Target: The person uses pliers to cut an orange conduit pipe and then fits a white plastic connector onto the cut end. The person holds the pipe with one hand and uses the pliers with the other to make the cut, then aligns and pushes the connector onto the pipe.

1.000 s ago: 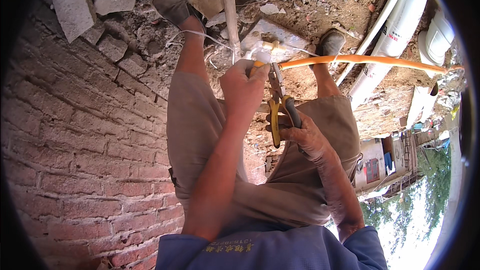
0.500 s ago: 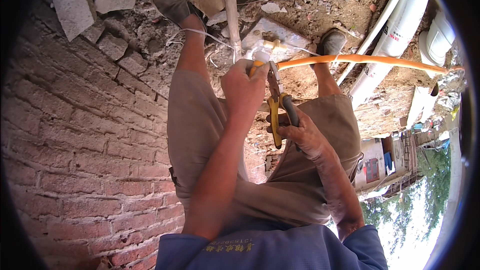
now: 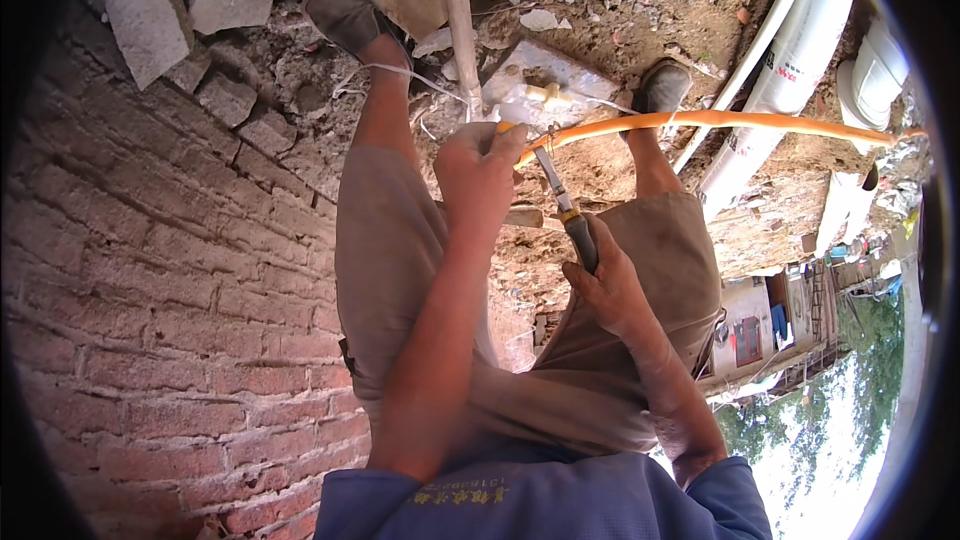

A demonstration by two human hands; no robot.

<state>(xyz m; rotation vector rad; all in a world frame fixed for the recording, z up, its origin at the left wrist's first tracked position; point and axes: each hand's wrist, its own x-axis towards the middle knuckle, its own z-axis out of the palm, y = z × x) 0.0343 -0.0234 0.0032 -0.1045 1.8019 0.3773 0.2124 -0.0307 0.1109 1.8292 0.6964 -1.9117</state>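
An orange hose (image 3: 700, 120) comes in from the right and runs to my left hand (image 3: 478, 168). The fingers of that hand are closed around the hose near its end, where a bit of orange shows past the thumb. In my right hand (image 3: 608, 278) is a pair of pliers (image 3: 553, 180) with yellow and dark grey handles, seen nearly edge-on. Its jaw tip is right by the hose, beside the left fingers; whether they touch I cannot tell. A thin wire loop (image 3: 550, 134) shows at the hose there. Just beyond sits a whitish fitting with a brass-coloured part (image 3: 548, 94).
A wooden pole (image 3: 459, 20) stands ahead of my left hand. Broken slabs (image 3: 148, 15) and rubble lie at the far left, beside a brick wall (image 3: 190, 340). White pipes (image 3: 795, 55) lie at the right. A flat slab (image 3: 590, 72) is between my feet.
My right hand has turned the pliers from broadside, handles spread, to nearly edge-on. The left hand has shifted slightly left and nearer. A wire loop at the hose has come into sight.
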